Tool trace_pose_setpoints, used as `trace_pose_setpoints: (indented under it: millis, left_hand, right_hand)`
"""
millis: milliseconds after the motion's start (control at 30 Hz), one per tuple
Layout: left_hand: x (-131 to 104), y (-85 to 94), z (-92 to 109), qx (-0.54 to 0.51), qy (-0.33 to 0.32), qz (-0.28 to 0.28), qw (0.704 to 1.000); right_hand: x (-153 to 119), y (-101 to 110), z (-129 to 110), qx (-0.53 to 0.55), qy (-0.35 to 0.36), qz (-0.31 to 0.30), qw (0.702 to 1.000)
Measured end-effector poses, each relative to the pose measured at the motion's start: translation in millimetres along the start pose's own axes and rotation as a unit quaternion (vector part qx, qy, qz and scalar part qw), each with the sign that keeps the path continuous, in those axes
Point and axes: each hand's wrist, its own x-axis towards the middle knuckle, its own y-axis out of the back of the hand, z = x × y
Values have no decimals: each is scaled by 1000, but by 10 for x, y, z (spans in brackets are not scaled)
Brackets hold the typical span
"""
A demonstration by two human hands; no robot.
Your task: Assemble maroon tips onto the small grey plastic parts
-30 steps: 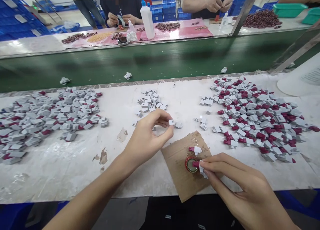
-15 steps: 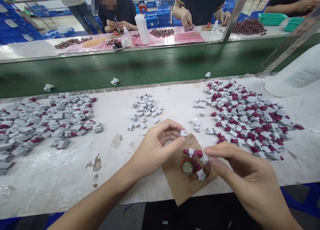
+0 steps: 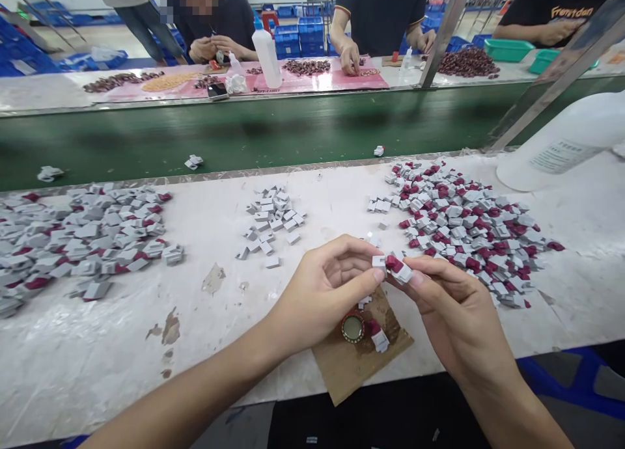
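Observation:
My left hand (image 3: 329, 289) pinches a small light-grey plastic block (image 3: 379, 263) between thumb and fingertips. Facing it, my right hand (image 3: 456, 306) grips a grey and maroon plastic piece (image 3: 399, 269), its maroon end against or very close to the block. Below both hands lies a brown board (image 3: 342, 377), partly wet. A round bottle cap (image 3: 353, 329) sits on the board with something pale inside. Beside the cap rests another maroon and grey piece (image 3: 378, 337).
Grey and maroon pieces form a large heap (image 3: 454, 221) at right and another heap (image 3: 97, 241) at left. Plain grey blocks (image 3: 276, 215) lie between. A white jug (image 3: 561, 140) stands at far right. Beyond the green conveyor belt (image 3: 244, 136), several people work at a bench.
My right hand has risen leftward from over the board, bringing the grey and maroon piece up to the block in my left hand. The view has shifted slightly right.

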Motion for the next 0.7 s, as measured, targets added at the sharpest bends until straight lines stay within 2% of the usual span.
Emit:
trace_pose_setpoints:
  millis: [233, 367, 467, 567, 700]
  left_hand:
    - [-39, 53, -18, 86, -35, -3, 996]
    - [-11, 112, 26, 137, -76, 5, 988]
    - [19, 158, 93, 168, -78, -18, 983]
    - [47, 178, 141, 168, -80, -32, 982]
    - [100, 212, 161, 170, -85, -17, 982]
  right_hand:
    - [67, 74, -64, -111, 24, -72, 991]
    - [168, 41, -180, -118, 17, -102, 988]
    - [225, 12, -280, -142, 4, -121, 982]
    - [245, -26, -346, -173, 16, -123, 977]
    - [275, -102, -337, -178, 42, -114, 977]
